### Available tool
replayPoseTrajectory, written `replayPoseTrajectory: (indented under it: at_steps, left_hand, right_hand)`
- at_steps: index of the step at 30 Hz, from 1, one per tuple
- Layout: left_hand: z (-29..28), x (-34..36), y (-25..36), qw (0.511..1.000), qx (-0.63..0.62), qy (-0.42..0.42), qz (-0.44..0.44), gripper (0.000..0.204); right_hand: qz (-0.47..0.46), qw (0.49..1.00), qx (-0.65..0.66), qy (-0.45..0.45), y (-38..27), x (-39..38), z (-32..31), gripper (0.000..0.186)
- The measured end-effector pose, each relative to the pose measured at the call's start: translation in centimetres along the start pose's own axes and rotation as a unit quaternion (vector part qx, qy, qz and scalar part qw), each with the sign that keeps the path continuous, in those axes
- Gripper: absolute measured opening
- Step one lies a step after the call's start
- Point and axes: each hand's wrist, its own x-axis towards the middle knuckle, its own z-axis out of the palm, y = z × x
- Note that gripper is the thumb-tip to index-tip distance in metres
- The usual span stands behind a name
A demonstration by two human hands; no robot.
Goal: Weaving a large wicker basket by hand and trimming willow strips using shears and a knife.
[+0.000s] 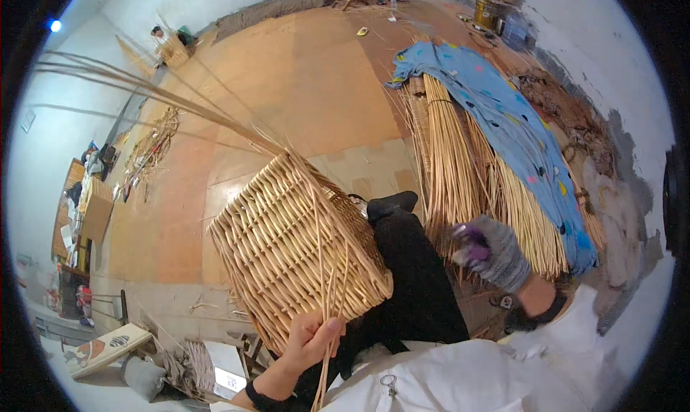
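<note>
A woven wicker basket rests tilted against my black-trousered leg, its ribbed side facing up. My left hand, bare, is closed around several thin willow rods that run down over the basket's side at its near edge. Longer rods stick out from the basket's far corner toward the upper left. My right hand wears a grey knitted glove and is held off to the right, apart from the basket. Its fingers are curled and blurred around something purple, which may be a handle or part of the glove.
Bundles of peeled willow rods lie on the right, partly under a blue patterned cloth. Loose rod scraps lie on the floor to the left. A cardboard box stands at far left. At lower left lies a phone with its screen lit.
</note>
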Motion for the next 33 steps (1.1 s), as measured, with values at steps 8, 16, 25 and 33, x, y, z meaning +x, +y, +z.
replayPoseTrajectory:
  at_steps: [8, 16, 25, 33]
  left_hand:
    - [-0.4, 0.4, 0.1, 0.999, -0.001, 0.039, -0.012, 0.033]
    - [-0.6, 0.6, 0.9, 0.998, -0.048, 0.028, -0.015, 0.035]
    - [-1.3, 0.2, 0.9, 0.995, -0.088, -0.020, -0.046, 0.032]
    - [-1.6, 0.6, 0.5, 0.990, -0.124, -0.029, -0.056, 0.031]
  right_hand:
    - [0.227, 0.962, 0.070, -0.134, -0.2, -13.7, 12.8, 0.020]
    - [0.145, 0.938, -0.218, -0.227, -5.0, -9.2, 9.0, 0.028]
    - [-0.139, 0.869, -0.412, -0.237, -3.2, -0.5, 1.1, 0.012]
    - [0.058, 0.982, 0.155, -0.093, -1.2, 0.6, 0.8, 0.015]
